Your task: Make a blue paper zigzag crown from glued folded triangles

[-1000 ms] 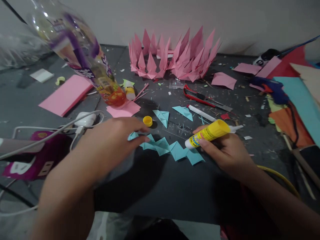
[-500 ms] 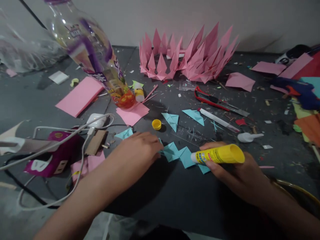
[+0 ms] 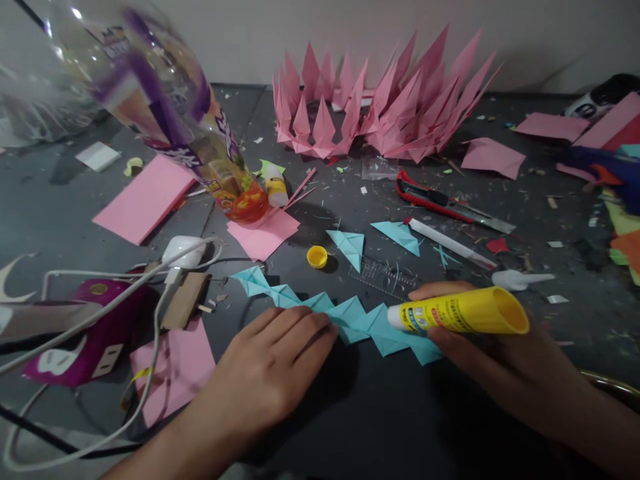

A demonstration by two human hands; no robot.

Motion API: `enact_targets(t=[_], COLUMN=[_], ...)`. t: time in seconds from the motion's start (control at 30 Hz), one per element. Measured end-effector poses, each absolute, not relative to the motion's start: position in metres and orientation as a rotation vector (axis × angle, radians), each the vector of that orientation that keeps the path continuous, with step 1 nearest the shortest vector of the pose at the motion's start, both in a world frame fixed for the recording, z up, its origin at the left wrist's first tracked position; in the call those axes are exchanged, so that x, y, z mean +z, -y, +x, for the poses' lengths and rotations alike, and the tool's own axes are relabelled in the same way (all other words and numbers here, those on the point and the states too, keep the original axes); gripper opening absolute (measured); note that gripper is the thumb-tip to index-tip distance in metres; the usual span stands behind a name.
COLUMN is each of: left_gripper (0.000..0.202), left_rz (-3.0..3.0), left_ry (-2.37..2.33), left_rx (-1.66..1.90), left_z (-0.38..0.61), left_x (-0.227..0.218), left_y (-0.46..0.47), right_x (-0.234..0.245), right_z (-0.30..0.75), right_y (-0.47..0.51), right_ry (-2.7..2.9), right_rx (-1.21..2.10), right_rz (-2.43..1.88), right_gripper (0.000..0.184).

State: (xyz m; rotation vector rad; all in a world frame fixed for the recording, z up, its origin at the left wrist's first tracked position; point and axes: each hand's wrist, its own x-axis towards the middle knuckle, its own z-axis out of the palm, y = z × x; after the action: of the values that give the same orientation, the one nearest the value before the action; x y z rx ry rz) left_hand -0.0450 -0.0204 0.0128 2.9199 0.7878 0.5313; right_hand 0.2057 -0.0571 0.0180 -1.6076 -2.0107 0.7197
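My right hand [image 3: 495,360] is closed around a yellow glue stick [image 3: 460,313]. Its white end lies over a chain of folded light-blue paper pieces [image 3: 355,317], whose right end passes beside my right fingers. With fingers together and bent, my left hand [image 3: 285,360] holds the chain against the table near its middle; its thumb is hidden. The chain's left end [image 3: 253,280] shows beyond the knuckles. Just above lie a small yellow cap [image 3: 317,257] and two loose blue folded pieces, a nearer one [image 3: 349,247] and a farther one [image 3: 397,235].
Pink folded-paper crowns [image 3: 320,123] stand at the back. Around lie a red utility knife [image 3: 440,200], a clear ruler [image 3: 385,277], a white pen [image 3: 450,243] and pink paper [image 3: 145,197]. At left are a tall plastic bottle [image 3: 200,140], white cables [image 3: 120,293] and a purple power strip [image 3: 95,327].
My left hand has shifted lower, uncovering more of the chain's left part. The glue stick remains in my right hand over the chain. The view has moved slightly closer.
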Motion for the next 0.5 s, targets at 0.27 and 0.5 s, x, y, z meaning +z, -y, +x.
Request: enact_targets(t=[0.27,0.5], left_gripper=[0.026,0.036], left_rz=[2.865,2.851], left_ry=[-0.869,-1.237], left_rx=[0.606,0.51], left_z=[-0.049,-0.052], left_x=[0.004,-0.003], left_y=[0.038,0.048], right_x=[0.023,0.018], right_z=[0.197,0.197], right_y=[0.048,0.047], right_ry=[2.074,2.043], right_rx=[0.695,0.683], right_rz=[-1.557,-1.543], right_gripper=[0.027,0.026])
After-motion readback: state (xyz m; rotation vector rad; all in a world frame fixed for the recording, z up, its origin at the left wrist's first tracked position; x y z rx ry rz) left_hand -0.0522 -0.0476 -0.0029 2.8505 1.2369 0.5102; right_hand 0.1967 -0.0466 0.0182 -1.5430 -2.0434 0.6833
